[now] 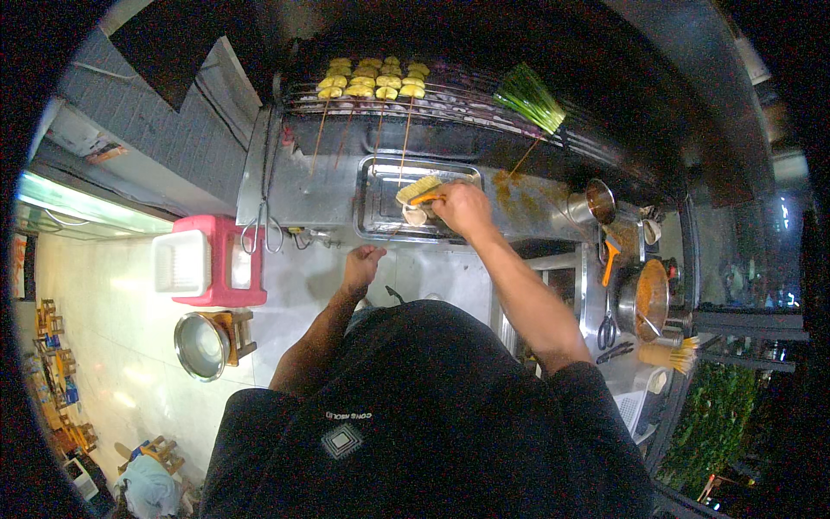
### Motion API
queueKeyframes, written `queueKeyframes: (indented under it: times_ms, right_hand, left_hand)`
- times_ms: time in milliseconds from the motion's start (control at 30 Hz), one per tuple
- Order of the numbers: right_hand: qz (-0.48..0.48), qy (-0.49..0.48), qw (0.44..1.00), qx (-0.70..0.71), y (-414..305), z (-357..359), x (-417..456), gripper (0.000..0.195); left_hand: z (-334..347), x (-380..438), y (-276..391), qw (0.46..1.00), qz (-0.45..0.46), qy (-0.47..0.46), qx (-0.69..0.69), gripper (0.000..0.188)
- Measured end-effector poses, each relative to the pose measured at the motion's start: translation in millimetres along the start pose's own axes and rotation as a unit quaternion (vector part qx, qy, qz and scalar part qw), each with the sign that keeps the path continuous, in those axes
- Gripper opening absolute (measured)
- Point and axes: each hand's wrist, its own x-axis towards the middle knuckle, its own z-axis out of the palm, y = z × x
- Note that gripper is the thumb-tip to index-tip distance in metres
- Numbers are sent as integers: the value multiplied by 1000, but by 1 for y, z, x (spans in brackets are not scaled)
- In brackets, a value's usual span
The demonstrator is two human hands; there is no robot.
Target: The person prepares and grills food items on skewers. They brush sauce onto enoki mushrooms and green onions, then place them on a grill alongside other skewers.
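Observation:
My right hand [463,207] grips the orange handle of a basting brush [420,189], its pale bristles above a steel tray [361,224]. Just below the bristles is a pale, rounded piece of food [415,215]. A thin stick slants from it towards my left hand [364,267], whose fingertips are pinched on its end at the tray's near edge. Beyond the tray, several skewers of yellow slices [387,82] lie on the charcoal grill [454,104]. A bunch of green stalks [532,100] on a skewer rests farther right on the grill.
Steel tongs [262,230] hang at the counter's left end. At right are a steel pot [591,201], an orange-handled brush [610,259], a bowl of orange-brown seasoning [650,300], scissors [607,331] and bundled skewers [668,355]. A pink stool [217,295] bears a white basket [180,263]; a steel basin [201,347] stands nearby.

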Motion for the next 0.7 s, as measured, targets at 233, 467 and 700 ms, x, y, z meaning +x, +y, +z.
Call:
queueKeyframes:
  times_ms: [233,467,700]
  right_hand:
    - [-40,41,997,42,-17,-14,-37,21]
    - [7,18,998,59,-6,-8,-69,22]
    - [32,78,992,97,14,-14,-70,23]
  left_hand:
    - [0,8,-20,999,9,12,-39,19]
    - [3,-4,-1,999,-16,12,-31,17]
    - [1,11,-6,999,24,22,0,17]
